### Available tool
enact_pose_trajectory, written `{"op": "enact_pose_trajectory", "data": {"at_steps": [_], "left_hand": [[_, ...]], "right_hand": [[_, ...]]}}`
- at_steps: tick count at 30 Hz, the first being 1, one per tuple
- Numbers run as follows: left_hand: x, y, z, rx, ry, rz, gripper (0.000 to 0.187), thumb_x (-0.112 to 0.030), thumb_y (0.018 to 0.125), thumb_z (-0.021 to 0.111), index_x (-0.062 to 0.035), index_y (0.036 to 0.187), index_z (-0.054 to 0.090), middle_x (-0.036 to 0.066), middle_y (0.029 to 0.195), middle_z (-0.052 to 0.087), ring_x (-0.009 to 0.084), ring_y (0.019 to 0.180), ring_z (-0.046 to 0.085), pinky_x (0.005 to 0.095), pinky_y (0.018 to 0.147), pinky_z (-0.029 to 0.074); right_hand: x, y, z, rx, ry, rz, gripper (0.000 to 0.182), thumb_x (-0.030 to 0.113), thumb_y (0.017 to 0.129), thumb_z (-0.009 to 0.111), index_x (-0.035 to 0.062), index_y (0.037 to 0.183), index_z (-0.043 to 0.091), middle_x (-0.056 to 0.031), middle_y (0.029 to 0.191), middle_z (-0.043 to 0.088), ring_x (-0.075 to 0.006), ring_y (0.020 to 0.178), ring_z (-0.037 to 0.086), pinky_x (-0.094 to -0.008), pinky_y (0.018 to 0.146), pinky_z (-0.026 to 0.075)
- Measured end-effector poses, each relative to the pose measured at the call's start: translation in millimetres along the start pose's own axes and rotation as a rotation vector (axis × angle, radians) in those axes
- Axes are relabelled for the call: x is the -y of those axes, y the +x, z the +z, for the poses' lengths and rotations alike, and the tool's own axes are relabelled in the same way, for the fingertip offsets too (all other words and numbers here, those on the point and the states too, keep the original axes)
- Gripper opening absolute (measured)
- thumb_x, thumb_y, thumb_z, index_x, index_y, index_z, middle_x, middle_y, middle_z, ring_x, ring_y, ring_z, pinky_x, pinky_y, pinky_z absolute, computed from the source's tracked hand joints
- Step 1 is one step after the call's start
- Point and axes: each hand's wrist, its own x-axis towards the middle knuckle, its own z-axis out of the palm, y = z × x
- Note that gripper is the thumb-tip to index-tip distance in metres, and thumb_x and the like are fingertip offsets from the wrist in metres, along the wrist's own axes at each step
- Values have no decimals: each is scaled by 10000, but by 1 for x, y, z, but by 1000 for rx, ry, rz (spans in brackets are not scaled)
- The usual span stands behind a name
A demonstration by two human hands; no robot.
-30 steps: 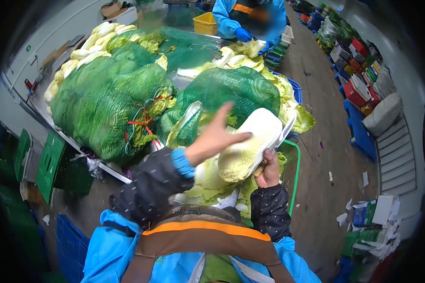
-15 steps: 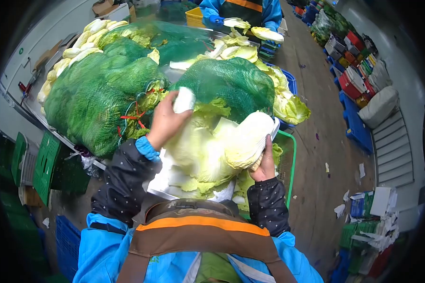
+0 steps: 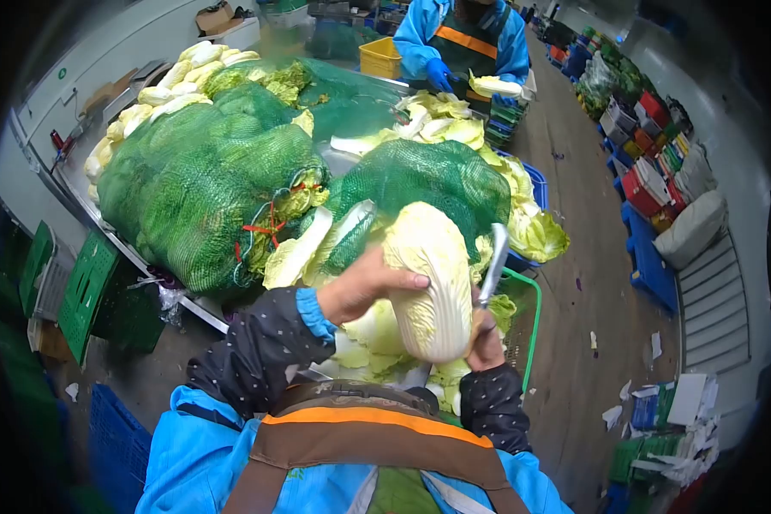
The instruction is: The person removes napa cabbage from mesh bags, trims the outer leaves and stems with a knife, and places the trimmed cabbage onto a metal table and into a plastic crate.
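A trimmed napa cabbage [image 3: 428, 274] stands nearly upright before my body, pale yellow above and white at its base. My left hand [image 3: 360, 287] is closed against its left side, thumb across the front. My right hand [image 3: 486, 343] is wrapped around the handle of a knife [image 3: 493, 261], whose blade points up to the right of the cabbage. That hand is close to the cabbage's base; whether it touches is hard to see. Loose outer leaves [image 3: 377, 330] lie beneath and behind the cabbage.
Green mesh sacks of cabbages [image 3: 201, 188] cover the metal table, with peeled cabbages [image 3: 184, 73] along its far left. A green-rimmed crate [image 3: 535, 321] stands at my right, a blue crate [image 3: 540, 193] behind it. Across the table, a blue-gloved co-worker [image 3: 467, 51] holds a cabbage piece.
My left hand has left the pale leaf by the mesh sack and taken hold of the cabbage. The cabbage has turned more upright and shifted left; the knife blade now shows.
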Motion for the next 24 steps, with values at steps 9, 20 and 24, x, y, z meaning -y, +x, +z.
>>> {"op": "enact_pose_trajectory", "data": {"at_steps": [9,20,24], "left_hand": [[2,-1,7,-99,108,45,781,-74,667,760,-40,1332,352,62,1257,481,156,1139,465,316,987,350],[4,4,-1,-211,-116,45,815,-91,727,696,-76,1398,234,114,1276,462,214,1171,462,335,1007,349],[12,7,-7,33,-451,122,723,-85,775,627,-81,1391,248,103,1271,459,223,1178,455,331,997,354]], "right_hand": [[-29,-12,3,187,301,116,782,219,695,761,-10,1322,354,-127,1261,494,-234,1124,515,-361,955,427],[-13,-23,31,-200,-14,-124,773,140,688,704,-9,1331,302,-200,1201,519,-270,1019,587,-348,789,541],[-59,-23,-14,228,780,281,822,427,741,695,99,1371,282,-152,1278,470,-311,1051,562,-310,552,558]]}}
